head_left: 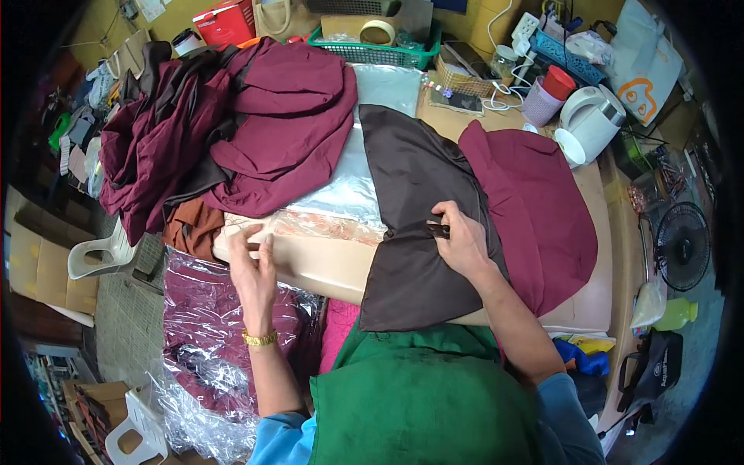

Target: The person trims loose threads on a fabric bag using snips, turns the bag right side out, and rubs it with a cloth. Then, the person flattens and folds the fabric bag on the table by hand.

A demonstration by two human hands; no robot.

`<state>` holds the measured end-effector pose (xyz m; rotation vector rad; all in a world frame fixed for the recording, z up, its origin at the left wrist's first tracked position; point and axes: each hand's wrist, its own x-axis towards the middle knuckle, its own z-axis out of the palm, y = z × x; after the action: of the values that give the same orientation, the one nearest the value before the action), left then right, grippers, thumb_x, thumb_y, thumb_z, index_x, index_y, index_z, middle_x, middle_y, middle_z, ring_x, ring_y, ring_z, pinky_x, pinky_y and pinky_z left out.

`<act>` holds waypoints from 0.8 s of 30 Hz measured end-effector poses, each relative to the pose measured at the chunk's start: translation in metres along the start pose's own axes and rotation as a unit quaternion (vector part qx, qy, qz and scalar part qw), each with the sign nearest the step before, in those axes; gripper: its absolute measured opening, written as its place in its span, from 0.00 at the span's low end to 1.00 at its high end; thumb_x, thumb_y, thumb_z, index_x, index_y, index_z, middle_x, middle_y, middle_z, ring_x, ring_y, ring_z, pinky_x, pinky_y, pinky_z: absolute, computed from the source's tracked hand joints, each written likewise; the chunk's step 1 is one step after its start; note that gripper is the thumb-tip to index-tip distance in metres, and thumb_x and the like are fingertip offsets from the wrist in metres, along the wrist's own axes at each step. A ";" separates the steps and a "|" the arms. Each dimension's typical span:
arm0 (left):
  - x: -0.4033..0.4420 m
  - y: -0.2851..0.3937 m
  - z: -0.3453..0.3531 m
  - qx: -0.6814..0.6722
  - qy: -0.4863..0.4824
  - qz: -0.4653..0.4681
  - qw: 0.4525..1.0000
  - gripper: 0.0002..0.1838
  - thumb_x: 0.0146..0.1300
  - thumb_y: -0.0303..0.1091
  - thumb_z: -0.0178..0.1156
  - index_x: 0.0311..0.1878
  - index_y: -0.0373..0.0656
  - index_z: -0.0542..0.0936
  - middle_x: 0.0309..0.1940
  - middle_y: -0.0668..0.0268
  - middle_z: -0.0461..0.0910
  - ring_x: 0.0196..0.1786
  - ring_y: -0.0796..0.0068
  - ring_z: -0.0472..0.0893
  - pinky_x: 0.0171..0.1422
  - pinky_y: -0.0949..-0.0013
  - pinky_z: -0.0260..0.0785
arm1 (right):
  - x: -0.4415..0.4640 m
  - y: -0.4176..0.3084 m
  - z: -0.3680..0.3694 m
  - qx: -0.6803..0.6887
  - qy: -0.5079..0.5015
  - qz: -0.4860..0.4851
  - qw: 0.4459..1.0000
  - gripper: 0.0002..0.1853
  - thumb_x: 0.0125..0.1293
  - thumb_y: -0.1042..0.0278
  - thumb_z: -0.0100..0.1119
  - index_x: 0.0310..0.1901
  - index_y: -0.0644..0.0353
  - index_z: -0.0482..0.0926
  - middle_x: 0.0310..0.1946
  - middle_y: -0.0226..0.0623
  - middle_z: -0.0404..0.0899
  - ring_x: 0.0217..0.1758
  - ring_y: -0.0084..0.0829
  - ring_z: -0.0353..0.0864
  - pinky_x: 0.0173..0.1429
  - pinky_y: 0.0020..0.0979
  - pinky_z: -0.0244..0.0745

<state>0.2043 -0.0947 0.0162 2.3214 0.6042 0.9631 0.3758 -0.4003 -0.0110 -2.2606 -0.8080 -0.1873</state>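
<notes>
Dark brown cloth (411, 170) lies across the table's middle, joined or next to a maroon piece (535, 209) on its right. My right hand (459, 236) rests over the brown cloth, its fingers closed on a small dark tool whose kind I cannot make out. At the table's front left edge, my left hand (252, 260) is raised with fingers apart and nothing in it, near a rust-brown cloth (194, 226). A large heap of maroon cloth (287, 116) with dark lining covers the left of the table. Flat clear plastic packets (349, 174) lie between the heap and the brown cloth.
Behind stand a green basket (422, 58) with a tape roll, a white kettle (593, 112), a lilac cup (541, 102) and white cables. Plastic-wrapped maroon cloth (201, 310) sits below the table's left front. White chairs are at left, a black fan (684, 244) at right.
</notes>
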 end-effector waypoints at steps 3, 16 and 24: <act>-0.010 0.049 0.039 -0.254 -0.171 -0.155 0.939 0.17 0.69 0.36 0.64 0.56 0.38 0.79 0.37 0.61 0.84 0.29 0.71 0.80 0.37 0.68 0.73 | 0.001 -0.002 0.001 -0.033 -0.020 0.004 0.999 0.19 0.59 0.78 0.63 0.51 0.58 0.72 0.28 0.40 0.79 0.33 0.47 0.83 0.37 0.45 0.75; -0.031 0.070 0.056 -0.277 -0.399 -0.205 0.849 0.11 0.71 0.31 0.61 0.36 0.35 0.86 0.20 0.72 0.78 0.20 0.87 0.72 0.25 0.76 0.64 | -0.002 -0.003 -0.040 0.018 -0.100 0.027 0.994 0.22 0.65 0.64 0.67 0.56 0.57 0.71 0.37 0.45 0.78 0.40 0.46 0.84 0.45 0.41 0.77; -0.034 0.073 0.047 -0.323 -0.333 -0.188 0.866 0.13 0.74 0.36 0.59 0.36 0.38 0.84 0.23 0.74 0.79 0.26 0.90 0.72 0.30 0.81 0.62 | -0.006 -0.080 -0.037 0.001 -0.083 -0.095 0.992 0.15 0.58 0.68 0.69 0.46 0.55 0.77 0.43 0.38 0.73 0.39 0.44 0.82 0.44 0.44 0.76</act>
<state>0.2311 -0.1841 0.0183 1.6662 0.3386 0.0990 0.3267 -0.3840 0.0606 -2.2182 -1.1114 -0.0859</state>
